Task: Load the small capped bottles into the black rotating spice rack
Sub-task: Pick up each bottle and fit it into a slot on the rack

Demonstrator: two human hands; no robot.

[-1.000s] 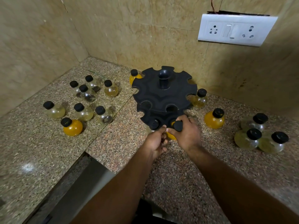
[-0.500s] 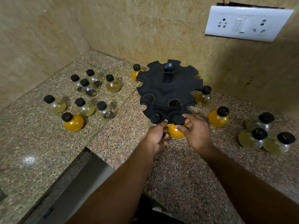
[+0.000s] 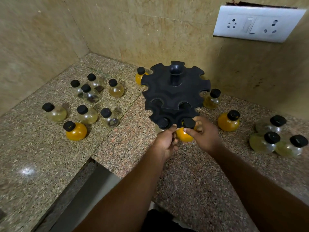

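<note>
The black two-tier spice rack (image 3: 173, 96) stands near the back wall of the granite counter. One black-capped bottle (image 3: 163, 123) hangs in a front slot of its lower tier. My right hand (image 3: 203, 133) grips an orange bottle (image 3: 184, 135) by its neck, its cap at the neighbouring front slot. My left hand (image 3: 167, 142) pinches the lower tier's rim beside that bottle. Several round capped bottles, clear, pale yellow and orange (image 3: 76, 131), stand on the counter left of the rack.
Three pale bottles (image 3: 270, 141) cluster at the right, with an orange one (image 3: 228, 121) and a yellow one (image 3: 211, 101) nearer the rack. Another orange bottle (image 3: 139, 76) stands behind the rack. A switch plate (image 3: 255, 24) hangs on the wall. The counter edge (image 3: 93, 162) steps down at lower left.
The orange bottle has moved up slightly toward the rack's front slot with my right hand. My left hand stays on the rim. The view has shifted a little.
</note>
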